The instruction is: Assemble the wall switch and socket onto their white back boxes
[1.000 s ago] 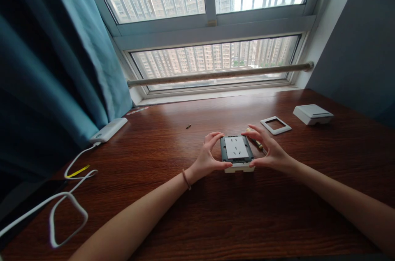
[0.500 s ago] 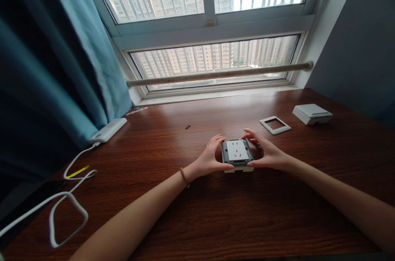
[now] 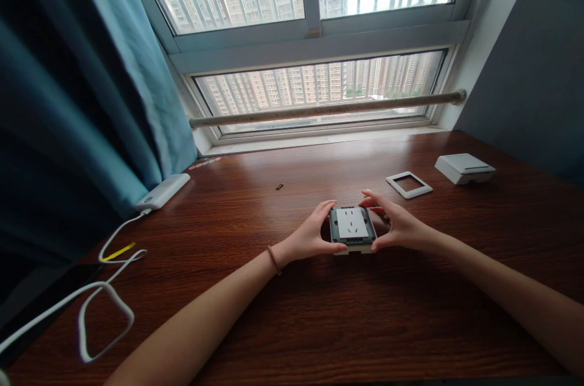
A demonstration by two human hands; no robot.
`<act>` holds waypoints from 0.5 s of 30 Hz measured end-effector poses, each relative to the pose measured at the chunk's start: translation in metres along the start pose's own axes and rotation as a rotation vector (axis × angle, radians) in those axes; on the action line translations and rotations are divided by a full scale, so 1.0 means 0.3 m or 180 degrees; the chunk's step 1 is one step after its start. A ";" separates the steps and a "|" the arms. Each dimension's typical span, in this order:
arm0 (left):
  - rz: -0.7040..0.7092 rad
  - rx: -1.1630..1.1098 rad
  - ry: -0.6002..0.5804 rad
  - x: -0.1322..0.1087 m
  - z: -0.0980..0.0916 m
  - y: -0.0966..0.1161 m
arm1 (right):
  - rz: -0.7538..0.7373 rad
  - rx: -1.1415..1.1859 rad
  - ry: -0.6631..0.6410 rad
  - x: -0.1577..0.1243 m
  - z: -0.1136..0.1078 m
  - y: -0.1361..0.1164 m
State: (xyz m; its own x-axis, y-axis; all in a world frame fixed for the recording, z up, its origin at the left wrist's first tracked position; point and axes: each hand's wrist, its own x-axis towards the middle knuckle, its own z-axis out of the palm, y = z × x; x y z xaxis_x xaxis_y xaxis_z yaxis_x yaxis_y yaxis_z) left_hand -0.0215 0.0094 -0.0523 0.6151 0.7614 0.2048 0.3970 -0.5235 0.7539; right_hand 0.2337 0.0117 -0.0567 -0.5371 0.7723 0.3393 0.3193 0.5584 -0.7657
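A wall socket [image 3: 352, 224], white face in a grey frame, sits on a cream back box on the wooden table [image 3: 319, 313] near the middle. My left hand [image 3: 312, 234] grips its left edge between thumb and fingers. My right hand [image 3: 396, 227] grips its right edge the same way. Both hands press the socket down flat onto the box.
A white cover frame [image 3: 409, 185] and a white box [image 3: 464, 168] lie at the right rear. A small screw [image 3: 279, 186] lies behind the hands. A white power bank [image 3: 160, 191] with a looping cable [image 3: 103, 289] is at the left, beside a blue curtain [image 3: 91, 82].
The socket was tilted above the box and now lies lower and flatter on it. Both hands have closed in tighter on its edges.
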 end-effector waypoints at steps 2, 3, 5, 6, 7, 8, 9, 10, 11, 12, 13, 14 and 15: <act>0.0013 0.0004 -0.0008 -0.001 -0.001 0.002 | -0.0022 -0.0085 -0.0002 0.000 -0.004 -0.004; 0.0018 0.0016 -0.0019 -0.002 -0.002 0.004 | -0.0027 -0.0119 -0.0011 0.000 -0.007 -0.006; 0.0040 0.0082 -0.0053 -0.005 -0.005 0.008 | -0.0034 -0.0167 -0.0047 0.000 -0.013 -0.009; 0.0051 0.0135 -0.0084 -0.007 -0.007 0.009 | -0.0039 -0.0174 -0.0074 0.000 -0.016 -0.010; 0.0061 0.0198 -0.0113 -0.008 -0.009 0.011 | -0.0045 -0.0167 -0.0104 0.000 -0.020 -0.011; 0.0063 0.0267 -0.0143 -0.010 -0.011 0.012 | -0.0047 -0.0146 -0.0136 0.000 -0.023 -0.011; 0.0062 0.0330 -0.0166 -0.011 -0.012 0.013 | -0.0044 -0.0115 -0.0170 0.000 -0.027 -0.010; 0.0059 0.0383 -0.0186 -0.012 -0.014 0.014 | -0.0035 -0.0075 -0.0200 0.000 -0.030 -0.010; 0.0061 0.0425 -0.0196 -0.013 -0.016 0.015 | -0.0018 -0.0034 -0.0226 0.000 -0.032 -0.009; 0.0069 0.0458 -0.0202 -0.014 -0.017 0.015 | 0.0004 0.0001 -0.0238 0.000 -0.035 -0.009; 0.0078 0.0482 -0.0208 -0.014 -0.018 0.015 | 0.0027 0.0029 -0.0245 0.001 -0.037 -0.009; 0.0084 0.0495 -0.0218 -0.014 -0.018 0.015 | 0.0045 0.0046 -0.0251 0.001 -0.038 -0.010; 0.0089 0.0497 -0.0223 -0.013 -0.018 0.014 | 0.0055 0.0054 -0.0254 0.001 -0.040 -0.012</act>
State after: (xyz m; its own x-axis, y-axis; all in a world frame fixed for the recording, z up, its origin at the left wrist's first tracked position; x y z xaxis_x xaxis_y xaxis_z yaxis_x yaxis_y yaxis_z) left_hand -0.0259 0.0062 -0.0466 0.6712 0.7200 0.1764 0.4767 -0.6014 0.6411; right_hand 0.2417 0.0136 -0.0473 -0.5923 0.7548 0.2819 0.3161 0.5395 -0.7804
